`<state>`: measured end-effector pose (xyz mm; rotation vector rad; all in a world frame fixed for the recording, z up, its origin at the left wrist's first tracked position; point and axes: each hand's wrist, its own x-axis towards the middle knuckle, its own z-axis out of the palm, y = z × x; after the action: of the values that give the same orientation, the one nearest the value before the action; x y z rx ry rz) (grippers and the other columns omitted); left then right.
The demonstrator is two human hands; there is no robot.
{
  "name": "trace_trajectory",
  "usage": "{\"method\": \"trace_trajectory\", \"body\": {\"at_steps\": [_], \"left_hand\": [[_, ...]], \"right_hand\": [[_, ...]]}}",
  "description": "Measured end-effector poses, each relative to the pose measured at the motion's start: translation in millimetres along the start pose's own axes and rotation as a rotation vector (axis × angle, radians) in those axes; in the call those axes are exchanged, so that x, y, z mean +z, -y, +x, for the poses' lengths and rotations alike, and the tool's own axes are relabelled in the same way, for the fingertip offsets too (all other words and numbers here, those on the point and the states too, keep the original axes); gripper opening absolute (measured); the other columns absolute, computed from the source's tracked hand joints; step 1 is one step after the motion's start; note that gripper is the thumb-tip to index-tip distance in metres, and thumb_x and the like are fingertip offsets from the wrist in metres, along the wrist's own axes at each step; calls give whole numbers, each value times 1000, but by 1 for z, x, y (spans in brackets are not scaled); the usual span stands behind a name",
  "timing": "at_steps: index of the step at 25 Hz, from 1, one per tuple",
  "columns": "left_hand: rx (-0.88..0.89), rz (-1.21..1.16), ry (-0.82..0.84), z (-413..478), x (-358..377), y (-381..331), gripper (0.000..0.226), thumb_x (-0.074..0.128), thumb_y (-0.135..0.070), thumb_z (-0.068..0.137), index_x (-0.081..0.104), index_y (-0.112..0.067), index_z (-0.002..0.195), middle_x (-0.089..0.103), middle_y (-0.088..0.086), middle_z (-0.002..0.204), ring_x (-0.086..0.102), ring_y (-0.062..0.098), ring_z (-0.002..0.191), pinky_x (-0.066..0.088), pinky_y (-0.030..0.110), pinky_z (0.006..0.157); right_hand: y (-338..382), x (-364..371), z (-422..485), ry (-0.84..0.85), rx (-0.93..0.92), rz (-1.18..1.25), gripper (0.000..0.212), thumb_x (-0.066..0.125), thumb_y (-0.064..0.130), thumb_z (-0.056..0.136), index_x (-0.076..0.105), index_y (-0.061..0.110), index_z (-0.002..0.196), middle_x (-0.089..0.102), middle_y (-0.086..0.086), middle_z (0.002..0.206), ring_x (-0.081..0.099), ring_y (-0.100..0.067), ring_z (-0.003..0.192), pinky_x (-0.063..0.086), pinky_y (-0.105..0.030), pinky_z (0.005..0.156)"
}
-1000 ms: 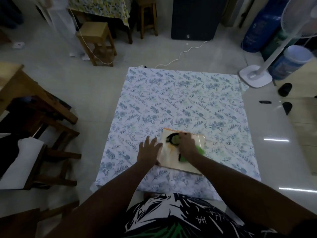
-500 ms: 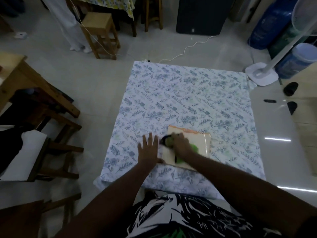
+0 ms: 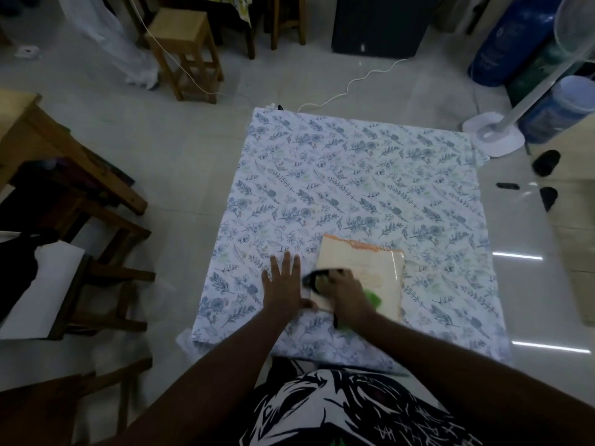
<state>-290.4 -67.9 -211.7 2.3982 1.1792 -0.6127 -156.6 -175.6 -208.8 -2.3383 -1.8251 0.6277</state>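
Observation:
A blue floral sheet (image 3: 354,188) lies spread on the tiled floor. On its near part rests a folded cream cloth with an orange fringe (image 3: 370,265). My right hand (image 3: 346,292) grips a green and black iron (image 3: 317,278) and holds it at the cream cloth's left edge; the iron is blurred. My left hand (image 3: 283,281) lies flat on the sheet just left of the cream cloth, fingers spread, thumb touching the cloth's near corner.
A white cord (image 3: 351,82) runs from the sheet's far edge. A wooden stool (image 3: 183,43) stands far left, a wooden table and chairs (image 3: 74,188) at left. A standing fan's base (image 3: 492,136) and blue containers (image 3: 553,111) sit at right.
My right hand has slid the iron leftward across the cream cloth to its left edge. My left hand shifted slightly left off the cloth onto the sheet.

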Motion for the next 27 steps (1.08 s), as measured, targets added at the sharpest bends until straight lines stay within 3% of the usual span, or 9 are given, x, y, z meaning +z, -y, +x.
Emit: {"method": "trace_trajectory", "body": {"at_steps": [4, 8, 10, 14, 16, 18, 22, 23, 27], "left_hand": [[13, 6, -4, 1, 1, 3, 125, 66, -71, 71, -7, -15, 157, -15, 10, 166, -10, 42, 151, 12, 59, 121], [36, 6, -21, 2, 3, 5, 126, 62, -74, 70, -7, -13, 156, -15, 11, 165, -11, 43, 151, 11, 61, 120], [56, 14, -35, 1, 8, 9, 124, 56, -78, 71, -5, -13, 157, -15, 11, 166, -10, 43, 151, 11, 61, 120], [88, 33, -89, 2, 16, 17, 122, 46, -85, 70, -2, -14, 157, -11, 11, 166, -6, 42, 152, 11, 58, 121], [98, 11, -85, 2, 19, 18, 123, 44, -86, 69, -1, -14, 157, -11, 11, 166, -7, 42, 152, 10, 59, 121], [110, -1, -83, 2, 21, 19, 123, 43, -87, 69, -1, -13, 157, -12, 11, 166, -9, 42, 152, 9, 59, 120], [129, -16, -119, 1, 24, 22, 121, 45, -85, 70, 0, -14, 157, -10, 11, 166, -9, 41, 152, 8, 59, 121], [134, -30, -111, 0, 24, 22, 121, 45, -85, 70, 1, -14, 157, -10, 11, 166, -9, 41, 152, 7, 59, 121], [131, -36, -127, 2, 24, 23, 119, 48, -82, 72, 2, -15, 158, -10, 9, 167, -9, 40, 152, 7, 58, 121]], "right_hand": [[-21, 0, -19, 82, -164, -87, 36, 56, 16, 94, 58, 26, 129, 55, -9, 122, 48, -33, 110, 47, -44, 83], [-34, -35, 64, -91, 258, -8, 29, 49, 6, 96, 57, 8, 123, 51, -22, 128, 48, -42, 118, 43, -50, 96], [-16, -28, 61, -72, 321, 20, 33, 49, 5, 94, 54, 8, 126, 49, -22, 129, 47, -43, 119, 43, -52, 95], [8, 11, -15, 18, -24, 0, 35, 56, 24, 94, 56, 31, 129, 52, -8, 117, 45, -31, 108, 45, -41, 81], [2, 0, -10, 37, -61, -8, 21, 56, 31, 95, 59, 34, 115, 51, -5, 107, 46, -25, 100, 42, -36, 75], [-8, -15, 25, -70, 85, 34, 11, 57, 34, 94, 55, 27, 103, 50, -8, 105, 50, -27, 95, 43, -36, 72], [-3, -33, 74, -167, 465, 63, 36, 45, -5, 92, 48, 8, 125, 46, -24, 124, 49, -43, 111, 47, -52, 90], [5, -29, 64, -149, 466, 101, 34, 46, -5, 92, 49, 7, 124, 47, -25, 124, 50, -44, 111, 47, -53, 90], [18, 17, -33, -138, 74, 52, 41, 72, 11, 82, 60, 29, 117, 58, -15, 104, 56, -37, 92, 53, -44, 68]]}}
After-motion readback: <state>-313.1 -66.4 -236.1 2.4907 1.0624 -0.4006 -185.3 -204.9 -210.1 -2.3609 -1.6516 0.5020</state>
